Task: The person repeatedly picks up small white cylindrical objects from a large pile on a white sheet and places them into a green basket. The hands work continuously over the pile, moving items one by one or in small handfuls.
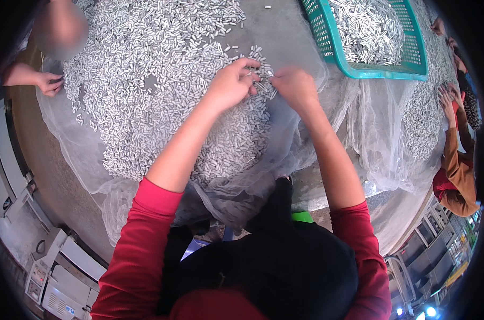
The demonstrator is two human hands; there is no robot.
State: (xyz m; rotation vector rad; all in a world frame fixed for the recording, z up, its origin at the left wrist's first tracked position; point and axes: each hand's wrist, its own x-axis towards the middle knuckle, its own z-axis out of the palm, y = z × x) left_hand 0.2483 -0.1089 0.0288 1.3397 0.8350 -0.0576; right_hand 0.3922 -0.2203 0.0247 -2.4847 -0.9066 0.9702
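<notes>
A wide heap of small, silvery-white capsule-shaped pieces covers a sheer pale net cloth. At the heap's right edge, my left hand rests on the pieces, palm down. Its fingers are bent but apart, with thumb and forefinger on either side of several loose pieces. Just right of it, my right hand is closed, thumb and fingertips pressed together at the border of the heap. Slight blur and its small size hide what those fingertips hold, if anything.
A green plastic basket full of similar, longer-looking silvery pieces stands at the far right. Another person's hand touches the heap's left edge. More people's hands work at a second heap. White machines stand at lower left.
</notes>
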